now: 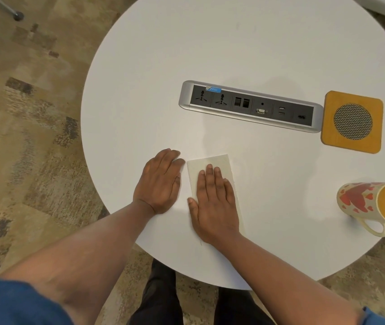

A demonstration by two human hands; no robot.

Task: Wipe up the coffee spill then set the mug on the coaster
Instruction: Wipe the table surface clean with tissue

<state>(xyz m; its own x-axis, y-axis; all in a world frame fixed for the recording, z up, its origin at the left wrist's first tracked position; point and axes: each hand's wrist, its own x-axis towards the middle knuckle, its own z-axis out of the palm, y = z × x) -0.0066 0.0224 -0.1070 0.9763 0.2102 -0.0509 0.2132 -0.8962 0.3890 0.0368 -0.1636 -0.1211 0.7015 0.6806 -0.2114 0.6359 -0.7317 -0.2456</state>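
Note:
A folded white paper towel [212, 161] lies flat on the round white table [158, 73], near its front edge. My right hand [215, 202] presses palm-down on the towel, fingers together and extended. My left hand [160, 181] rests flat on the bare table just left of the towel, holding nothing. A cream mug [360, 200] with red hearts and a yellow inside stands at the right edge, handle toward me. A square yellow-brown coaster [332, 137] with a round mesh centre sits at the right, behind the mug. No spill is visible.
A silver and black power and data socket strip [250, 106] is set into the table's middle, its right end touching the coaster. Patterned carpet [30, 137] surrounds the table. A chair caster [18, 16] shows at the top left.

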